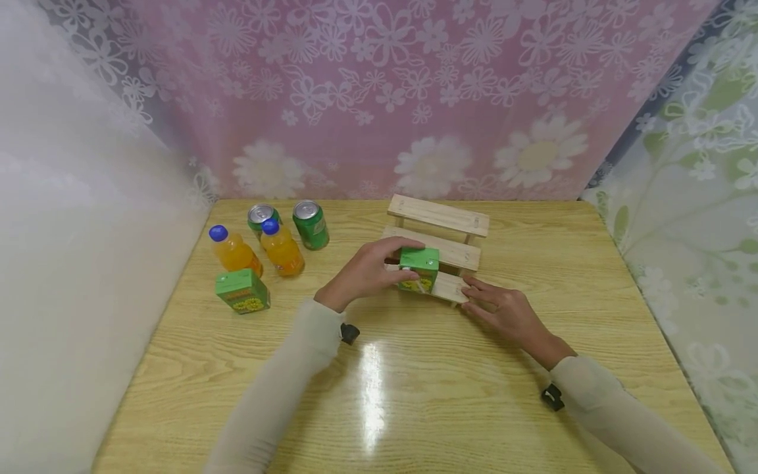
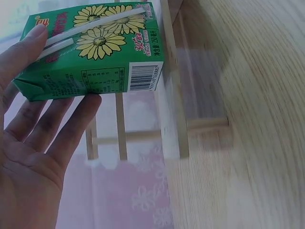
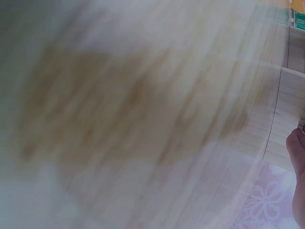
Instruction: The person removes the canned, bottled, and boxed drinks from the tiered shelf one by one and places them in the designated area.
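Note:
My left hand [image 1: 374, 268] grips a green drink carton [image 1: 419, 261] by its left side, thumb in front and fingers behind. In the left wrist view the carton [image 2: 97, 71] shows yellow flowers, a barcode and a wrapped straw, and its base meets the lowest board of a wooden step rack [image 2: 174, 133]. This rack [image 1: 438, 214] has three stepped boards. At the right end of the lowest board, my right hand [image 1: 514, 317] holds the edge between thumb and fingers. Only part of that hand [image 3: 298, 167] enters the right wrist view, which is mostly blurred.
Left on the wooden table [image 1: 450, 395] stand a second green carton [image 1: 243, 291], two orange drink bottles with blue caps [image 1: 283, 250] and two green cans [image 1: 310, 225]. A pink flowered curtain [image 1: 367, 99] hangs behind the table, with pale cloths at both sides.

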A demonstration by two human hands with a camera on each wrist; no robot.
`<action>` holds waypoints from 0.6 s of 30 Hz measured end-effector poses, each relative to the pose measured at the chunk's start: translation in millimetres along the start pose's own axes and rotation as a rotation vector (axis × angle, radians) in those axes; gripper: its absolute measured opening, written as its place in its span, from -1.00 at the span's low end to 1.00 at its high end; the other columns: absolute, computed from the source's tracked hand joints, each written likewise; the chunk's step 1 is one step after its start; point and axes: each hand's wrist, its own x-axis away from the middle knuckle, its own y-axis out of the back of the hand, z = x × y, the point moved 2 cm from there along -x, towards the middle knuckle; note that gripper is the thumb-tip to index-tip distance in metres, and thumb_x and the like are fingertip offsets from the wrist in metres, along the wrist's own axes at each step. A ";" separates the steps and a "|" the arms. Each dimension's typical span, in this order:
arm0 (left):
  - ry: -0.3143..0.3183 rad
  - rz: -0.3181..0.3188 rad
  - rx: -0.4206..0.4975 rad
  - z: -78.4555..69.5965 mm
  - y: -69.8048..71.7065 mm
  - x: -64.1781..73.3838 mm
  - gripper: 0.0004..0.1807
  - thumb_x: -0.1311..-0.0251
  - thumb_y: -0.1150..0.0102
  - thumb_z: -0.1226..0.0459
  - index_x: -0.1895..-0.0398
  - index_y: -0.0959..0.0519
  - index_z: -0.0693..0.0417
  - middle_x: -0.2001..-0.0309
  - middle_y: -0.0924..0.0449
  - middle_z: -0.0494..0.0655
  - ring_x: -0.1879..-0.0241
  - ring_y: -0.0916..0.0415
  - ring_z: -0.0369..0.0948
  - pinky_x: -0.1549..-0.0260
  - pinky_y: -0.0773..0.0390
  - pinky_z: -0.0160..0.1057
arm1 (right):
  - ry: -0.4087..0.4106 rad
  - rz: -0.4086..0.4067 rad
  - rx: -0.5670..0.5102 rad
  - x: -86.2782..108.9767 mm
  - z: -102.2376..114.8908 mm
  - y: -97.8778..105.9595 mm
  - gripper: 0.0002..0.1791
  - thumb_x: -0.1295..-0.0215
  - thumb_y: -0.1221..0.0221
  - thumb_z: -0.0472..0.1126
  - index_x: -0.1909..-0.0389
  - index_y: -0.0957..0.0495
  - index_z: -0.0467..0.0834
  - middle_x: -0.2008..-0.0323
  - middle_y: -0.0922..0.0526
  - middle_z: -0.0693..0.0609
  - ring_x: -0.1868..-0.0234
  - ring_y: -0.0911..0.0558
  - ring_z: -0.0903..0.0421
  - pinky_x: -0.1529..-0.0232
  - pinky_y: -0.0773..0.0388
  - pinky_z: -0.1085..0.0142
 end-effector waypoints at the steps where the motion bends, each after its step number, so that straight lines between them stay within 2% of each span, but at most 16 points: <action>1: 0.002 -0.012 -0.005 1.0 2.1 2.3 -0.37 -0.36 -0.52 0.13 -0.48 -0.58 -0.19 -0.34 -0.65 -0.11 -0.16 -0.70 -0.10 -0.17 -0.77 0.03 | 0.002 0.000 -0.004 0.0 0.0 0.0 -0.47 0.01 -0.60 -0.46 -0.08 -0.80 -0.34 -0.21 -0.74 -0.31 0.22 -0.88 -0.15 0.59 -0.41 0.53; 3: 0.011 -0.037 -0.019 2.6 6.7 7.1 -0.38 -0.36 -0.52 0.14 -0.47 -0.58 -0.19 -0.34 -0.66 -0.12 -0.17 -0.69 -0.12 -0.16 -0.78 -0.02 | 0.003 -0.001 -0.013 0.0 -0.1 0.0 -0.47 0.01 -0.60 -0.46 -0.09 -0.80 -0.34 -0.21 -0.74 -0.31 0.28 -0.87 -0.12 0.62 -0.30 0.56; 7: 0.040 -0.092 -0.035 5.5 17.5 17.8 -0.39 -0.36 -0.53 0.16 -0.46 -0.60 -0.19 -0.37 -0.66 -0.11 -0.20 -0.68 -0.14 -0.17 -0.77 -0.09 | 0.011 -0.002 -0.013 -0.3 -1.0 -0.8 -0.46 0.02 -0.60 -0.47 -0.09 -0.79 -0.35 -0.20 -0.74 -0.33 0.37 -0.86 -0.05 0.63 -0.27 0.57; 13: 0.116 -0.159 -0.039 12.4 33.8 34.7 -0.40 -0.39 -0.50 0.14 -0.47 -0.59 -0.20 -0.36 -0.65 -0.07 -0.26 -0.67 -0.08 -0.24 -0.74 -0.02 | 0.024 -0.002 -0.022 -0.8 -1.8 -1.9 -0.45 0.04 -0.59 -0.49 -0.08 -0.78 -0.38 -0.20 -0.74 -0.35 0.50 -0.80 0.06 0.64 -0.27 0.57; 18: 0.178 -0.201 -0.026 18.0 45.0 47.8 -0.39 -0.40 -0.49 0.12 -0.49 -0.58 -0.18 -0.35 -0.65 -0.03 -0.26 -0.67 0.00 -0.27 -0.73 0.04 | 0.024 0.001 -0.027 -0.9 -1.8 -1.9 -0.45 0.03 -0.59 -0.49 -0.09 -0.78 -0.38 -0.21 -0.73 -0.36 0.51 -0.79 0.08 0.63 -0.28 0.57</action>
